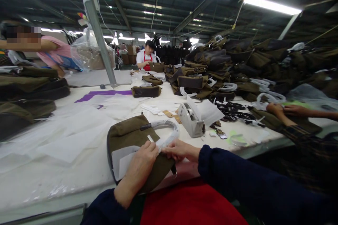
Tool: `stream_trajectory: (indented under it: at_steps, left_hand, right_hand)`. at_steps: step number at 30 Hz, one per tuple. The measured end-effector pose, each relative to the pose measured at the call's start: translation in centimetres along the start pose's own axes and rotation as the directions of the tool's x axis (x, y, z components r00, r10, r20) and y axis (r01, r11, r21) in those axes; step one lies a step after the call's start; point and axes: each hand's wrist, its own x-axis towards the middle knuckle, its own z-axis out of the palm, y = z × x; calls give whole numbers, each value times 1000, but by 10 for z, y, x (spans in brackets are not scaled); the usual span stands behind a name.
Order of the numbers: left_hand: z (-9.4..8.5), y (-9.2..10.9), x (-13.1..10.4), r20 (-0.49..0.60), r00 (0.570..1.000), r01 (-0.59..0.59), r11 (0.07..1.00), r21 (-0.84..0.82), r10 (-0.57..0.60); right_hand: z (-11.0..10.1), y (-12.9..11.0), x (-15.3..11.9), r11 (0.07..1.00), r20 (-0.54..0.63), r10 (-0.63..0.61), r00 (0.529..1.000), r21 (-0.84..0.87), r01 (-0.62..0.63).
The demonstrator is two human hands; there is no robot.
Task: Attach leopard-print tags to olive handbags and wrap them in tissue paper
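- My left hand (141,163) was closed, its fingertips bunched on the near end of the wrapped handle (173,132), with the wrist low over the olive bag (132,130).
- My right hand (181,150) pinched the same end of the handle from the right, its fingers close beside the left ones.
- A short white strip (150,138) stuck up just beyond my left fingertips.
- The handle curved away from my hands in a loop, covered in whitish plastic, its far end meeting a dark tab on the bag.
- The bag lay tilted at the near edge of the worktop (87,174), with white paper (124,160) on it to the left of my hand.
- Beyond my right hand stood a grey tape dispenser (191,119); dark straps (232,110) lay in a heap to its right.
- Thin white sheets (66,137) spread over the left side, near a purple piece (108,93).
- On the far right, a co-worker's hands (287,109) were at another olive bag, below a big pile of bags (245,59).
- At the far side, a person in a red apron (148,59) handled a bag; another in pink (52,51) leaned in at left.
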Motion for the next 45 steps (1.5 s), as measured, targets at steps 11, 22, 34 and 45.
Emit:
stream_trajectory:
  at_steps: [11, 22, 34, 45]
  left_hand:
    - [-6, -3, -1, -35, 999, 20, 997, -74, -23]
    - [-4, -6, -1, -62, 995, 70, 984, -165, -81]
    - [-8, -4, 4, -25, 996, 79, 979, -189, -85]
    - [-13, 0, 4, -18, 996, 83, 978, -191, -88]
  right_hand:
    - [-12, -19, -10, 799, -142, -539, 830, -399, 450]
    - [-8, -11, 12, 349, 100, -754, 649, -775, 526]
    - [-6, -20, 10, 397, 38, -691, 722, -814, 423]
    - [-20, -26, 19, 516, 36, -669, 742, -697, 498]
